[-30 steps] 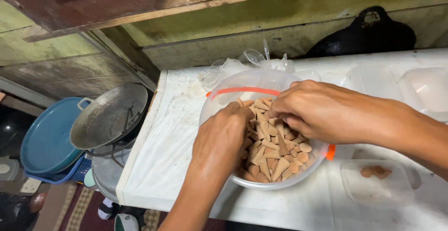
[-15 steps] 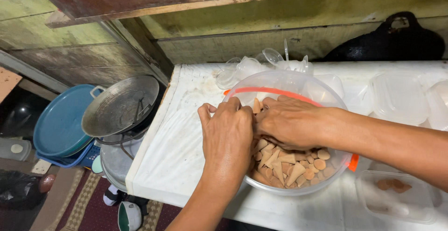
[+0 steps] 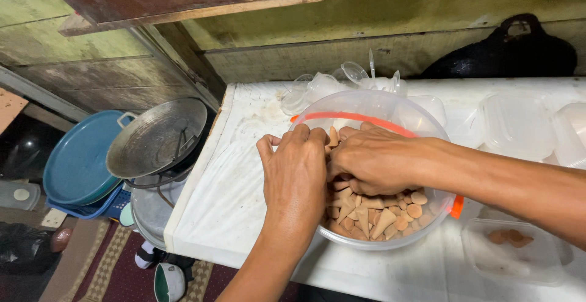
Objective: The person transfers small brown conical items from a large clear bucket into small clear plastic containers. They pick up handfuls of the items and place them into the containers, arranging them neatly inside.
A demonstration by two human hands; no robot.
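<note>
**Both hands in the tub of cone pieces**

The left hand (image 3: 296,171) and right hand (image 3: 372,158) meet over the near-left rim of a clear round tub (image 3: 366,104) with an orange band, which stands on the white surface (image 3: 232,180). The tub is part filled with small tan cone-shaped pieces (image 3: 378,213). One piece (image 3: 333,136) stands up between the two hands at the rim, its tip upward; the fingers of both hands are curled and pressed together around it, so both appear to be grasping it or pieces just under it, though the exact grip is hidden by the knuckles. The hands likely crowd the rim because the pieces lie low in the tub and must be lifted out over its wall.

Near the tub, a shallow clear tray (image 3: 519,256) at the right front holds a few pieces, probably set close for short reaches. More empty clear tubs (image 3: 519,125) stand behind. Left of the surface, a metal wok (image 3: 155,137) rests above a blue basin (image 3: 76,158).
</note>
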